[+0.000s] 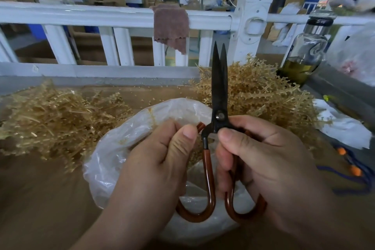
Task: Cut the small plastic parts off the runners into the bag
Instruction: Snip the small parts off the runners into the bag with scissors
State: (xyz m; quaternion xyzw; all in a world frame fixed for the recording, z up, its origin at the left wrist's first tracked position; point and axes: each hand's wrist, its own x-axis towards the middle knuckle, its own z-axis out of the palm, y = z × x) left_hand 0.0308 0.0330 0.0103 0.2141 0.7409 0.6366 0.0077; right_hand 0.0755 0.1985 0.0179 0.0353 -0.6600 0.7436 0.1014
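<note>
Scissors point(219, 87) held upright over the middle of the desk point(40, 199), long axis running from near edge to far edge, tips pointing away and up. Blades black and all but closed (tips a sliver apart); handle loops coated red-brown.

Left hand point(162, 160): grip pinching the free end of the left loop. Right hand point(263, 158): grip curled round the right loop, thumb just below the pivot.

Clear plastic bag point(113, 148) lies beneath both hands. Tan runners point(60, 119) are heaped toward the left edge, with a second heap point(259, 95) far right. Glass bottle point(304, 50) at the far right corner.

L grip point(162, 160) & R grip point(265, 160) each curled round scissors point(219, 87) handles.
</note>
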